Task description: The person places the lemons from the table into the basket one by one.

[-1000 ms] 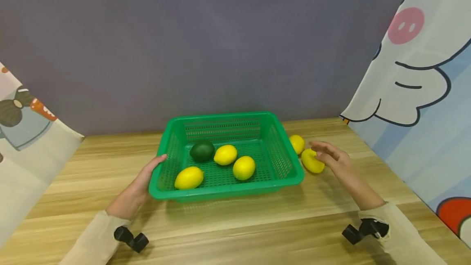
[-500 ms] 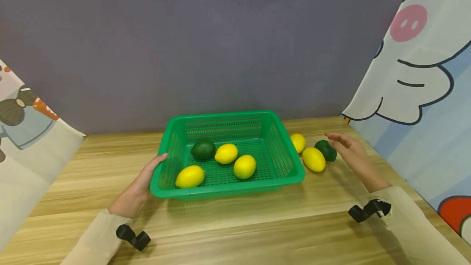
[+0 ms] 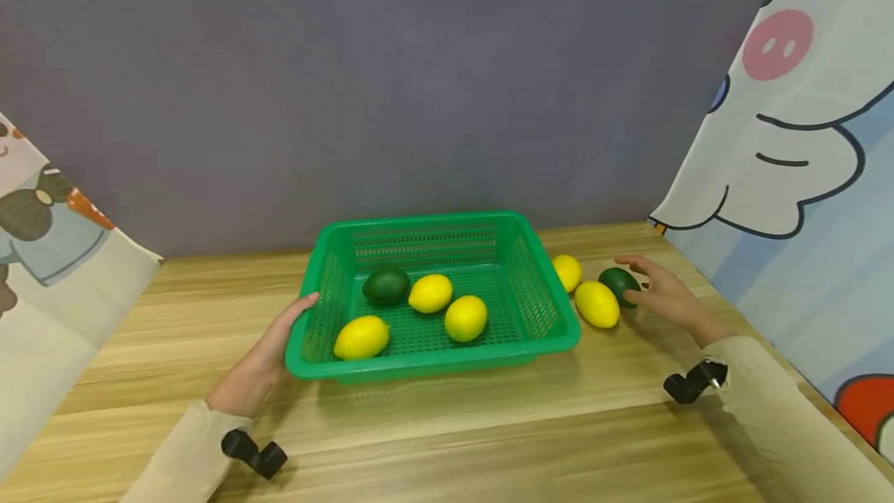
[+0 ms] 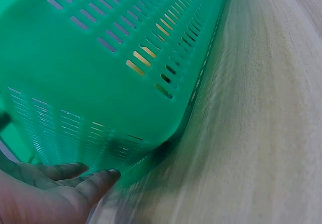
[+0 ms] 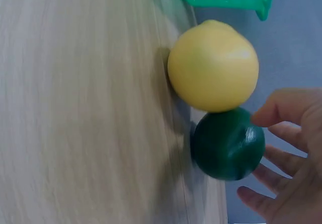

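Observation:
My left hand [image 3: 261, 352] holds the left end of a green plastic basket [image 3: 447, 363], thumb over the rim. In the left wrist view its fingers [image 4: 98, 183] touch the slotted outer wall. Inside the basket lie a dark green avocado [image 3: 386, 286] and three yellow lemons, one of them a lemon [image 3: 362, 338] at the near left. My right hand [image 3: 663, 295] is spread around a second dark green avocado [image 5: 229, 144] on the table, thumb beside it and the other fingers behind. Whether it touches the avocado I cannot tell. A lemon [image 3: 597, 304] sits against this avocado's left side.
Another lemon [image 3: 567, 272] stands close to the basket's right wall, partly hidden by it. All rest on a wood-grain table [image 3: 447, 441]. A grey backdrop [image 3: 447, 84] rises behind, and printed cloths flank both sides, such as the right cloth [image 3: 789, 169].
My right hand has moved right, away from the outer lemon, and come down around the avocado, its thumb spreading apart from the fingers. The left hand and basket stay in place.

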Available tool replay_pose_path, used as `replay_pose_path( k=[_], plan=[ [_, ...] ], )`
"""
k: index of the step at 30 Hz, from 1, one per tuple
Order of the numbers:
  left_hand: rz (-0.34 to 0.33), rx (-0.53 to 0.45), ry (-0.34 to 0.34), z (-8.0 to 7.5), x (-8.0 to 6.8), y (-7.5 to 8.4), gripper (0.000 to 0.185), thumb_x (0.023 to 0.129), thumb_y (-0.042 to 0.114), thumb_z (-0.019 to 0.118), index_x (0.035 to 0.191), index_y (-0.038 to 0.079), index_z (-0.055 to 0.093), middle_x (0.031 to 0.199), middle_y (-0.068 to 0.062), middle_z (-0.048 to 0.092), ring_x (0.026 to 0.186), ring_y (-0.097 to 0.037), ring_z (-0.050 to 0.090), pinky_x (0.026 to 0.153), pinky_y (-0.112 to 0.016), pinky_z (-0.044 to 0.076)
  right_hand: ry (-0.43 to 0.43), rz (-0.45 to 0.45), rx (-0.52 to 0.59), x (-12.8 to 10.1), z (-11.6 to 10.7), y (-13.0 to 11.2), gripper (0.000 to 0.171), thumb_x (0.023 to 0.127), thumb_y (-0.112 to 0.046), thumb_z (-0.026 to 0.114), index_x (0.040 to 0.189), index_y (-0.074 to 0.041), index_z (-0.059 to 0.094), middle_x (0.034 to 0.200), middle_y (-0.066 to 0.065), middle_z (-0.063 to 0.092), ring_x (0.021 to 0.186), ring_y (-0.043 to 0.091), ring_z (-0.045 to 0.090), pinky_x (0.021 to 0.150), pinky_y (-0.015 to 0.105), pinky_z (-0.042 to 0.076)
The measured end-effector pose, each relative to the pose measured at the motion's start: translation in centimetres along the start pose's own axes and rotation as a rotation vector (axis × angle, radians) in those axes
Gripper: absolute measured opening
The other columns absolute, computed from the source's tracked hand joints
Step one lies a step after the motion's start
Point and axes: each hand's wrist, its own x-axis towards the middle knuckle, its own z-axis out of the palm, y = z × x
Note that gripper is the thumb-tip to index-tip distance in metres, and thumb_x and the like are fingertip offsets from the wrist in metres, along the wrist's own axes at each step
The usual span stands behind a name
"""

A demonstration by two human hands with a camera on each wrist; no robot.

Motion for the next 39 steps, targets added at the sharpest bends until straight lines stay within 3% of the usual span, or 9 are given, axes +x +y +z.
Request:
replay_pose_path(
  k=[5, 13, 26, 39],
  plan=[
    [-0.006, -0.004, 0.008, 0.0, 0.1, 0.2, 0.052, 0.099, 0.045, 0.024, 0.134, 0.006, 0.021, 0.105, 0.003, 0.055, 0.093, -0.009, 0.056, 0.083, -0.028, 0.048, -0.053, 0.006, 0.016, 0.1, 0.0, 0.6, 0.068, 0.087, -0.001, 0.061, 0.143, 0.007, 0.025, 0.144, 0.035, 0.022, 0.127, 0.057, 0.022, 0.091, 0.067, 0.035],
    [-0.033, 0.004, 0.022, -0.1, -0.1, 0.0, 0.055, 0.099, 0.046, 0.024, 0.135, 0.006, 0.018, 0.104, 0.001, 0.054, 0.091, -0.01, 0.057, 0.081, -0.028, 0.049, -0.088, -0.006, -0.067, 0.6, 0.7, 1.3, 0.073, 0.081, -0.004, 0.07, 0.139, 0.009, 0.029, 0.13, 0.038, 0.036, 0.11, 0.049, 0.045, 0.087, 0.057, 0.043],
    [-0.004, 0.015, 0.012, 0.2, 0.0, 0.0, 0.059, 0.099, 0.045, 0.022, 0.141, 0.004, 0.012, 0.107, 0.001, 0.053, 0.094, -0.009, 0.055, 0.084, -0.028, 0.047, -0.038, 0.002, -0.125, 1.0, 0.9, 1.3, 0.071, 0.08, -0.005, 0.071, 0.137, 0.01, 0.033, 0.129, 0.038, 0.04, 0.11, 0.052, 0.046, 0.088, 0.062, 0.041],
    [0.014, 0.036, 0.008, 0.1, 0.0, 0.0, 0.058, 0.1, 0.044, 0.021, 0.138, 0.001, 0.013, 0.105, 0.001, 0.054, 0.091, -0.009, 0.057, 0.082, -0.027, 0.049, 0.028, 0.01, -0.157, 1.1, -0.3, 1.4, 0.072, 0.082, -0.009, 0.071, 0.138, 0.009, 0.032, 0.125, 0.038, 0.043, 0.101, 0.049, 0.052, 0.079, 0.055, 0.048]
  ],
)
